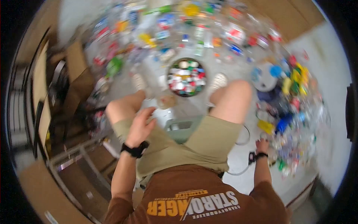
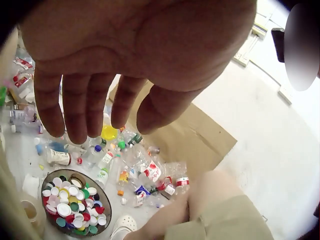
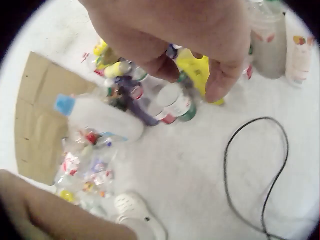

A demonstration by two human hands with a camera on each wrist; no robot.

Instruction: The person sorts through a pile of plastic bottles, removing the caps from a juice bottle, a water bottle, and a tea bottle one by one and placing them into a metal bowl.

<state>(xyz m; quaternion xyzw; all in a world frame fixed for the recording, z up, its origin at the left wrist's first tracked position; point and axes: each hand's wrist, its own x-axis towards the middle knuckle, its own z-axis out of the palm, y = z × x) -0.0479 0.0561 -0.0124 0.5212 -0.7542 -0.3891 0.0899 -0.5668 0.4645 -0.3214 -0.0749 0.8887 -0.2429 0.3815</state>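
My left hand (image 1: 141, 127) hangs above the left thigh, palm inward and fingers loosely extended, holding nothing. The left wrist view shows its palm (image 2: 135, 55) across the top, thumb and fingers apart. Out to my right side, my right hand (image 1: 262, 144) reaches down at the near edge of a heap of plastic bottles (image 1: 298, 123). In the right wrist view its thumb and fingers (image 3: 224, 80) stand apart, bent downward. Between and below them show a yellow bottle (image 3: 192, 72) and a clear bottle (image 3: 175, 100) with a label; neither is visibly gripped.
Between my feet stands a round bowl (image 1: 169, 85) full of coloured bottle caps (image 1: 186, 76). More bottles (image 1: 164, 22) spread across the floor ahead. A large jug with a blue cap (image 3: 102, 117) lies at the right. A black cable (image 3: 226, 170) loops on the floor. Cardboard (image 1: 80, 67) stands left.
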